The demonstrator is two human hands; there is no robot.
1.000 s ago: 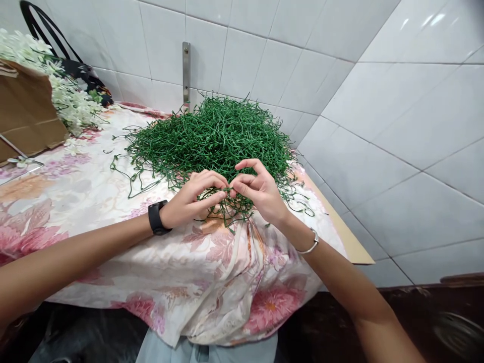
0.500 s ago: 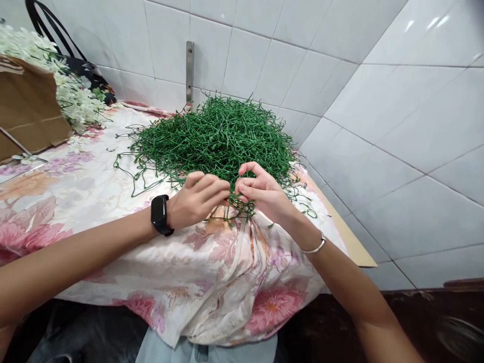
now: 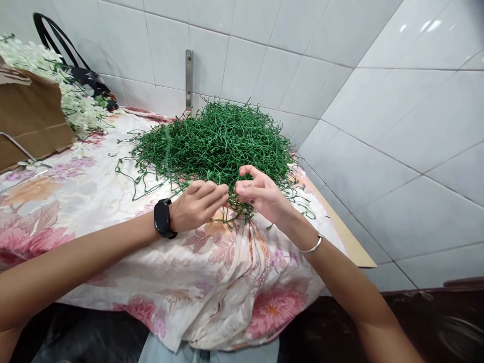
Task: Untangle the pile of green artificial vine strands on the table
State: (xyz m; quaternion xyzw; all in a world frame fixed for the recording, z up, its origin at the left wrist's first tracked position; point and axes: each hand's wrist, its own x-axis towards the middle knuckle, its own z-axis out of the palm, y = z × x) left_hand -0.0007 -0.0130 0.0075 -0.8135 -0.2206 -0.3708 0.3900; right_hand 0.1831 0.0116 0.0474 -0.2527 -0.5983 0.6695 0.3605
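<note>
Green stems beneath and beyond left hand and right hand

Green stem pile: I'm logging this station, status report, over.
Left hand, right hand close together, grip unclear. Green stems heaped just beyond. Stray stems close by.

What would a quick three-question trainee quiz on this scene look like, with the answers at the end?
1. Multiple choice: From the wearer's viewpoint, where are the white flowers relative to the heap of green stems?
A) To the left
B) To the right
C) On top of it

2. True or false: The black smart band and the silver bangle are on opposite wrists.

3. Short answer: Are the left hand and right hand at the heap's near or far side, as seen by the wearer?

Key: 1. A; 2. True; 3. Near side.
</note>
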